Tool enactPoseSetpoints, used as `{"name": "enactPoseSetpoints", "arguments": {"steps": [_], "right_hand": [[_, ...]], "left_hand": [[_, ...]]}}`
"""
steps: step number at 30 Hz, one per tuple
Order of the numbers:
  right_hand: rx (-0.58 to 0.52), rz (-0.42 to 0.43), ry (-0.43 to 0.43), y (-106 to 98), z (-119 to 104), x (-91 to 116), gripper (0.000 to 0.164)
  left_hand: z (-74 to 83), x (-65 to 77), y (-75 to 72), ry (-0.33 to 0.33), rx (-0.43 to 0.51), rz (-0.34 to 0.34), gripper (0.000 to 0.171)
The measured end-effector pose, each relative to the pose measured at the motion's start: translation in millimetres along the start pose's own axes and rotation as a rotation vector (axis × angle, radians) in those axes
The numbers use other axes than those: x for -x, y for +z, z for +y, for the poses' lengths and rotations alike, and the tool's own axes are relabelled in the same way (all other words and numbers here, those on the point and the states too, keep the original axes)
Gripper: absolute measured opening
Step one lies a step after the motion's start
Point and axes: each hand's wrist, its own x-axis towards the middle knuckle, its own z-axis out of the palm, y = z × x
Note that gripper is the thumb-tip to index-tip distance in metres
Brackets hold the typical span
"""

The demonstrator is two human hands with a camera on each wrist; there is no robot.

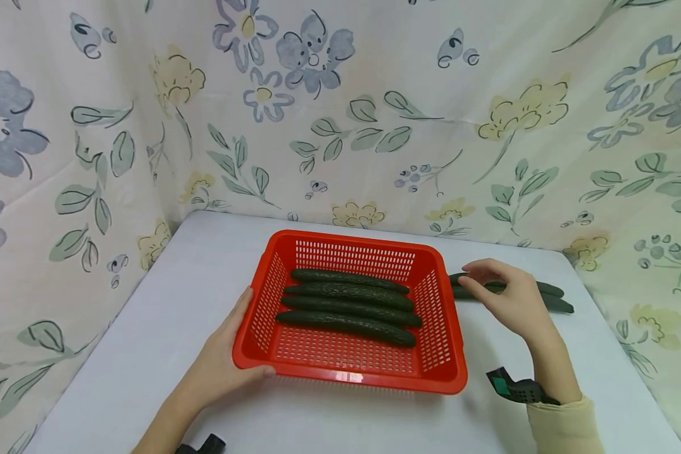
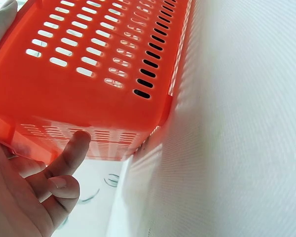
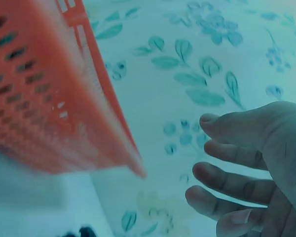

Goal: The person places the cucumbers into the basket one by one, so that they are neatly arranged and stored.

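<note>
Straight in front of us, a red basket [image 1: 352, 377] sits on the white counter [image 1: 164, 284], and four dark green cucumbers [image 1: 349, 293] lie in it side by side, running roughly from nine o'clock to three, with the nearest one slanting toward four. Bare basket floor shows at six o'clock, on our side of the row.

Our left hand [image 1: 221, 366] is at the basket's eight o'clock corner and holds it there: the thumb lies along the near rim, the fingers against the wall at nine o'clock. From the left wrist, we see one fingertip touching the slotted red wall while other fingers curl beside it.

Our right hand [image 1: 509, 302] is out at three o'clock, just beside the basket, its thumb and fingers loosely curved with a gap between them and nothing gripped. In the head view it overlaps two more cucumbers [image 1: 557, 304], which lie next to each other on the counter at three o'clock; from the right wrist, the fingers stand apart from the basket.

We wear a black strap [image 1: 519, 389] on the right wrist, below a pale sleeve [image 1: 564, 425]. A flowered cloth [image 1: 340, 170] hangs at twelve o'clock beyond the counter.
</note>
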Motion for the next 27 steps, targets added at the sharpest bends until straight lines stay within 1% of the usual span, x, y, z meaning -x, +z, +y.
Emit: {"name": "enactPoseSetpoints", "arguments": {"steps": [7,12,15,19,22,27], "right_hand": [[0.007,0.039,0.045,-7.8,30.4,4.6,0.026],[0.035,0.085,0.088,-14.7,49.8,5.0,0.029],[0.044,0.130,0.128,-18.0,62.1,6.3,0.031],[0.023,0.190,0.175,-20.1,77.6,8.4,0.032],[-0.024,0.212,0.207,-19.4,89.5,9.6,0.034],[-0.074,0.237,0.259,-16.3,107.7,10.9,0.039]], "left_hand": [[-1.0,-0.1,-0.4,0.006,0.003,-0.001,0.130],[-1.6,0.0,0.0,0.007,0.006,-0.003,0.130],[-1.3,0.4,1.1,0.003,0.011,-0.004,0.131],[-0.8,0.3,1.0,-0.001,0.008,-0.011,0.131],[-0.5,0.0,-0.5,-0.005,-0.008,-0.012,0.132],[-0.7,-0.3,-1.4,-0.007,0.000,-0.013,0.132]]}}
